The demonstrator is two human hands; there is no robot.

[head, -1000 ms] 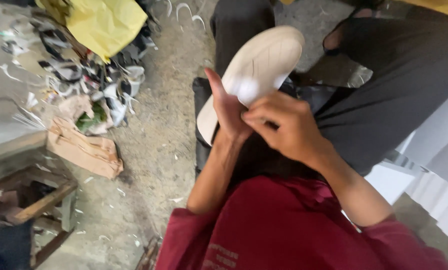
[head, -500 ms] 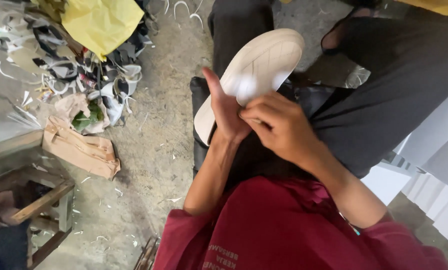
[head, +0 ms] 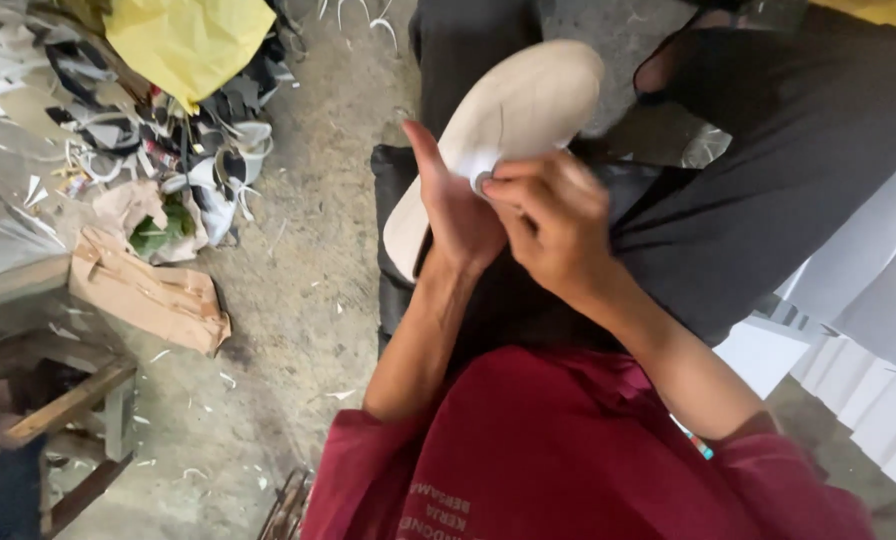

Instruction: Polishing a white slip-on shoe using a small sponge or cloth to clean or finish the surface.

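Note:
A pale cream shoe sole [head: 528, 105] lies sole-up across my lap, over dark trousers [head: 768, 190]. My left hand [head: 453, 215] grips the sole near its middle from the left side, thumb raised. My right hand [head: 553, 225] is closed around a small tool with a round metal end [head: 482, 183] pressed against the sole next to the left hand. The tool's body is hidden inside the fingers. My red shirt [head: 558, 460] fills the bottom of the view.
A heap of cut scraps [head: 168, 150] and a yellow sheet [head: 188, 40] lie on the concrete floor at upper left. A crumpled brown paper bag [head: 153, 295] sits beside a wooden bench [head: 63, 400]. White boards [head: 868, 330] stack at right.
Both hands stay on the sole. The right hand has shifted slightly along the sole's edge, and the camera view has drifted a little.

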